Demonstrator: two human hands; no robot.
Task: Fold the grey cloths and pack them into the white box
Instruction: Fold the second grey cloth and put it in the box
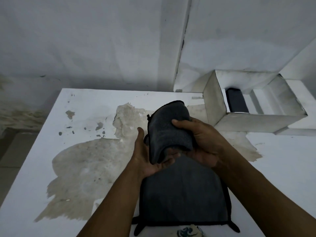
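A folded grey cloth [168,129] is held up above the table between both hands. My right hand [203,139] grips its right side, thumb curled over the top. My left hand [147,156] supports it from the left and below, palm up with fingers under the fold. A stack of flat grey cloths [183,192] with black edging lies on the table directly beneath my hands. The white box [246,123] stands open at the right back of the table, with one dark folded cloth [236,100] inside it.
The white table [89,106] has large patches of peeled paint across its middle and left. A white wall rises behind it. A small patterned object [189,232] shows at the bottom edge, next to the stack.
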